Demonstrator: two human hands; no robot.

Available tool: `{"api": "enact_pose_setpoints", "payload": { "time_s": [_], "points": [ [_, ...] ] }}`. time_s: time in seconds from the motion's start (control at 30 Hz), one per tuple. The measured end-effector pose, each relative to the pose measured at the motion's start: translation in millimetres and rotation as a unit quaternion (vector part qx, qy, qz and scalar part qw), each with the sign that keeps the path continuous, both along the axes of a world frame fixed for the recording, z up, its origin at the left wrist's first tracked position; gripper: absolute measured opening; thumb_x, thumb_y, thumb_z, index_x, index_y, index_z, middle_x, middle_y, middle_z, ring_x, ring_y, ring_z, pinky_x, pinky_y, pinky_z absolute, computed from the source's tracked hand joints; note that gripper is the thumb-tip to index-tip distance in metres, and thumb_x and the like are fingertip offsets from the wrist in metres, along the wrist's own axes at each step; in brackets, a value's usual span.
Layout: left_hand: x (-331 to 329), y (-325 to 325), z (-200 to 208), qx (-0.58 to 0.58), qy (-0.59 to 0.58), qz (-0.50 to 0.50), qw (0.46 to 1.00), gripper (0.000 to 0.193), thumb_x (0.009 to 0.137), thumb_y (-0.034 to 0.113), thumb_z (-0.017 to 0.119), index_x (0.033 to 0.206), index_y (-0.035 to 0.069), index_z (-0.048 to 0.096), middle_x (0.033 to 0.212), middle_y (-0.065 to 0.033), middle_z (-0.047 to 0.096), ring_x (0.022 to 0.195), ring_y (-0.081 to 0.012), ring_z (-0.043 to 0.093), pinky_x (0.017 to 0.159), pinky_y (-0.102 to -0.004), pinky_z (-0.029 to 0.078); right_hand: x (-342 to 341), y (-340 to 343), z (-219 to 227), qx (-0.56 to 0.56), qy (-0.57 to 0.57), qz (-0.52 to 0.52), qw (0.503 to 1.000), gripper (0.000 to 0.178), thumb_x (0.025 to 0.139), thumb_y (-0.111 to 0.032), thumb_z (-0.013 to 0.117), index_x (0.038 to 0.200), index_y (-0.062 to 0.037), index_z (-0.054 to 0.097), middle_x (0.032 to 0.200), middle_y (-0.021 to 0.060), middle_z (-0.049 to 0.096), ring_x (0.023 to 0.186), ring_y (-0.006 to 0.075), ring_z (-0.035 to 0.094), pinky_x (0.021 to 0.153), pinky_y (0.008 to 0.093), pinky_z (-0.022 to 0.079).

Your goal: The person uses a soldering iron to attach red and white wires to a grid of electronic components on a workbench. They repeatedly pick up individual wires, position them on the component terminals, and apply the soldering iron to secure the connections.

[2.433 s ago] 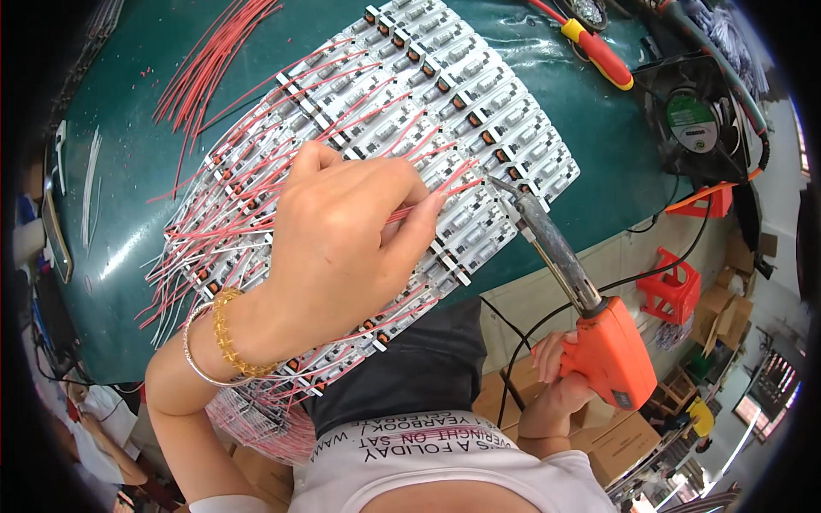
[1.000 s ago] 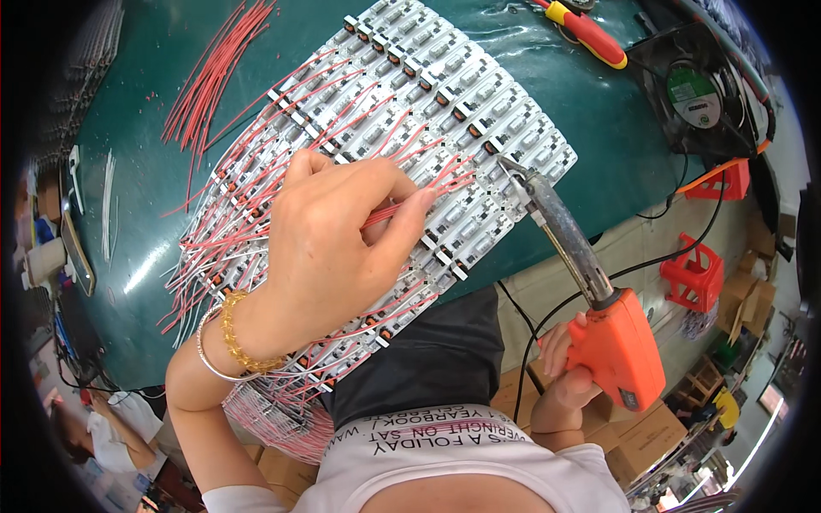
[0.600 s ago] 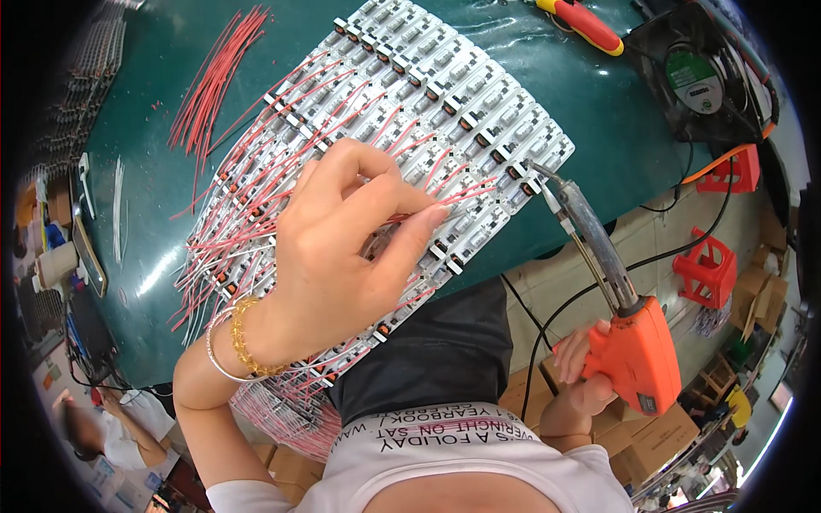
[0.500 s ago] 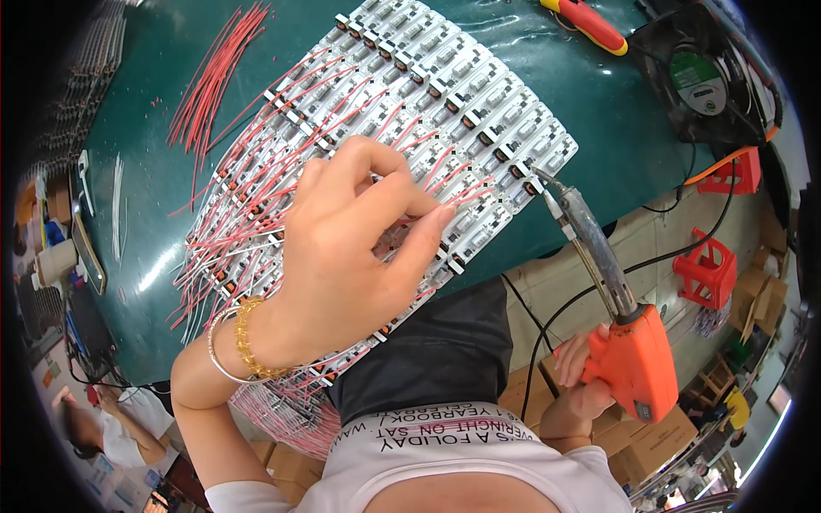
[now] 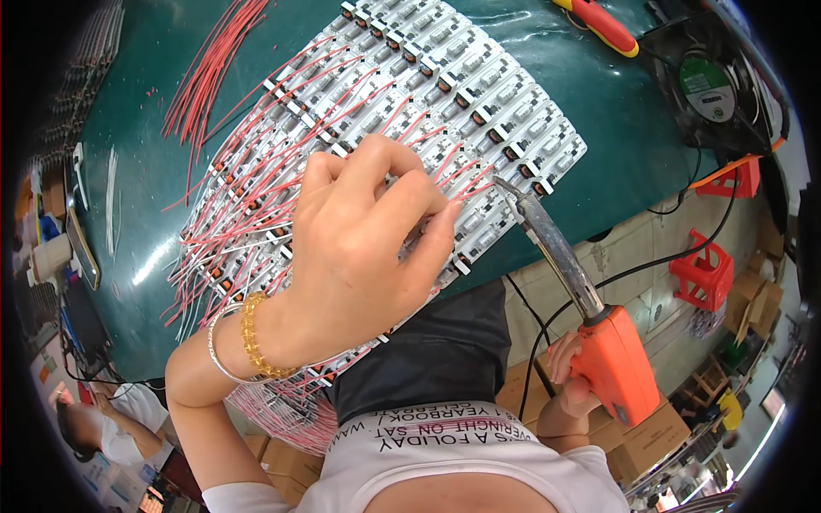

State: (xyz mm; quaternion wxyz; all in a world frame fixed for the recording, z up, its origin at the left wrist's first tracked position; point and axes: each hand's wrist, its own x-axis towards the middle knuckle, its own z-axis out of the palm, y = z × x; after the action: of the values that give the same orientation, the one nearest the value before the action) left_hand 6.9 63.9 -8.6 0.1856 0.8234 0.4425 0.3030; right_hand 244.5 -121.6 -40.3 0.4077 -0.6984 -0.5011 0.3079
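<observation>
We had the left hand (image 5: 372, 235) spread over the middle of the frame, its thumb and forefinger brought together in a pinch; the grip looked closed on a thin red wire (image 5: 475, 185) whose free end reached toward the upper right of the fingertips. The wire lay just right of the frame's centre, over a panel of white circuit boards (image 5: 513, 103) set in slanting rows on the green desk (image 5: 137, 162). Our right hand (image 5: 576, 397), at lower right, was wrapped around the orange handle of a soldering gun (image 5: 611, 359), and that grip was firm-looking, though the gun hid some of the fingers. The gun's metal tip (image 5: 508, 188) pointed up and left, close by the wire's end; whether it touched wire or board we could not tell.

To do this joint well, we judged, we needed the wire end flat on its pad before heat came in, the pinch far enough back to spare the fingertips, and the tip brought to wire and pad together. A short touch would have served better than a long one, with the wire held motionless until the solder set. The wires already lying across the boards at centre left could easily have snagged on the wrist or the bracelet (image 5: 250, 335), so a raised palm seemed wise. Loose red wires (image 5: 209, 73) lay at upper left, clear of the hot tip
</observation>
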Motion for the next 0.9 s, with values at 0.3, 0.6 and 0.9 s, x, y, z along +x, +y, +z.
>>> {"api": "enact_pose_setpoints", "payload": {
  "time_s": [0.3, 0.6, 0.9],
  "points": [
    [-0.4, 0.2, 0.9, 0.009, -0.003, -0.006, 1.000, 0.014, 0.071, 0.002, 0.076, 0.076, 0.006, 0.064, 0.083, -0.0053, 0.057, 0.069, -0.0184, 0.048, 0.064, -0.0317, 0.034, 2.1, 2.7, 1.6, 0.000, 0.069, 0.033, 0.997, 0.080, 0.080, -0.078, 0.049, 0.071, -0.0002, 0.063, 0.057, 0.0032, 0.050, 0.049, 0.0192, 0.050, 0.045, 0.0310, 0.035],
    [0.7, -1.1, -2.0, 0.024, 0.003, -0.005, 1.000, 0.015, 0.070, 0.001, 0.076, 0.076, 0.006, 0.063, 0.083, -0.0051, 0.057, 0.068, -0.0188, 0.048, 0.064, -0.0319, 0.034, 1.9, -3.9, -10.0, 0.048, -0.011, 0.023, 0.999, 0.071, 0.084, -0.071, 0.052, 0.073, -0.0012, 0.063, 0.067, 0.0046, 0.056, 0.054, 0.0212, 0.050, 0.049, 0.0331, 0.036],
    [2.2, -1.6, -1.3, 0.025, 0.007, -0.002, 1.000, 0.014, 0.071, 0.001, 0.076, 0.076, 0.006, 0.064, 0.082, -0.0052, 0.058, 0.068, -0.0187, 0.048, 0.064, -0.0322, 0.034, 3.3, -3.4, -9.8, 0.062, 0.029, 0.029, 0.997, 0.064, 0.088, -0.063, 0.053, 0.075, -0.0008, 0.063, 0.069, 0.0062, 0.060, 0.059, 0.0234, 0.054, 0.053, 0.0332, 0.040]
  ]
}}
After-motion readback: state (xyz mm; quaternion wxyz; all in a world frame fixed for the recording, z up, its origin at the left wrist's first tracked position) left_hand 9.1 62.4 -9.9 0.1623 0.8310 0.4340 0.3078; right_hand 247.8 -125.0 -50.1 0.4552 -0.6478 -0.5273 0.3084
